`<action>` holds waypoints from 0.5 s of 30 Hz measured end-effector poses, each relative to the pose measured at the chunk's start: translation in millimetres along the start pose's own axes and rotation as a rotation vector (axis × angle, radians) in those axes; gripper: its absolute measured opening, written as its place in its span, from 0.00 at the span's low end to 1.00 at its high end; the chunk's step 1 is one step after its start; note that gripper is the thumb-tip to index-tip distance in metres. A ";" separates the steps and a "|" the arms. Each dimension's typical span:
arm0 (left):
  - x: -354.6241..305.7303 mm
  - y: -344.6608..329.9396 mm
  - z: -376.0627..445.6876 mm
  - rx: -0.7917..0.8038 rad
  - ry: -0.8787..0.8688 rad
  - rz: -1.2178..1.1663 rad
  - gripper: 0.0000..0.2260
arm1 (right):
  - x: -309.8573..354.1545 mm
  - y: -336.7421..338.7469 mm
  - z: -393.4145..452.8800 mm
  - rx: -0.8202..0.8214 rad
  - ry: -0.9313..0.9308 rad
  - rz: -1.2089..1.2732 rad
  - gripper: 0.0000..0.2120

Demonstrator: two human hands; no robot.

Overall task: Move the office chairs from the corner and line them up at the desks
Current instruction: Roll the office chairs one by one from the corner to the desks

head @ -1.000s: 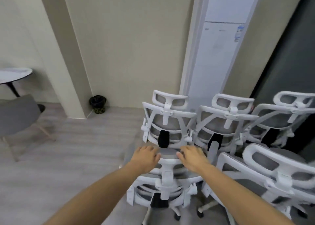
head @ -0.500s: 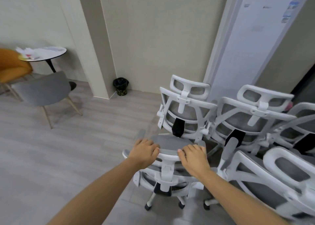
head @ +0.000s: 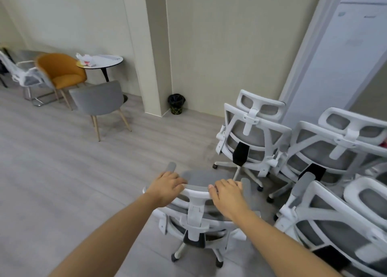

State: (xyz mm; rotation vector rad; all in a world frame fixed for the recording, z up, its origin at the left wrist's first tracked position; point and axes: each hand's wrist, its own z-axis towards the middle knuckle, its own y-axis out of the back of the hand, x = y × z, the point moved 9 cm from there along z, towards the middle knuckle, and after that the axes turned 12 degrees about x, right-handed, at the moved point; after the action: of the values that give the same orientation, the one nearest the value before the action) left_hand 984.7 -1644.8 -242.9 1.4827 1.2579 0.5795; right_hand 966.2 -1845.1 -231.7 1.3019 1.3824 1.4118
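Note:
Directly below me stands a white-framed office chair with grey mesh (head: 196, 216), seen from behind. My left hand (head: 167, 187) grips the left side of its headrest and my right hand (head: 227, 195) grips the right side. Several more white office chairs are bunched in the corner to the right: one (head: 253, 138) just behind the held chair, another (head: 335, 148) beside it, and one (head: 335, 230) close at my right.
A tall white air-conditioner unit (head: 343, 52) stands behind the bunched chairs. A small black bin (head: 176, 104) sits by the wall pillar. Far left are a grey chair (head: 100, 102), an orange chair (head: 60, 71), a round table (head: 100, 61) and another white chair (head: 23, 75). Grey wood floor stretches left.
The view has swung left, showing more of the seating area. The held chair has rolled away from the corner cluster; both hands stay on its headrest.

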 end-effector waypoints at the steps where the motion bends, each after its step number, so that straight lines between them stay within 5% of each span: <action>1: 7.5 -2.4 -12.4 -0.004 0.020 -0.015 0.37 | 12.1 -2.0 -2.8 0.006 0.018 0.002 0.33; 15: 46.4 -51.2 -192.9 -0.432 0.391 -0.083 0.19 | 141.2 -32.5 -34.9 0.012 0.414 -0.052 0.28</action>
State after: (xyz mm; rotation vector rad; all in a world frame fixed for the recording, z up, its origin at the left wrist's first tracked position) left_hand 814.2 -1531.2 -238.7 0.9802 1.3740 1.0483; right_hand 900.3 -1711.6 -238.2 1.0057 1.6797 1.7038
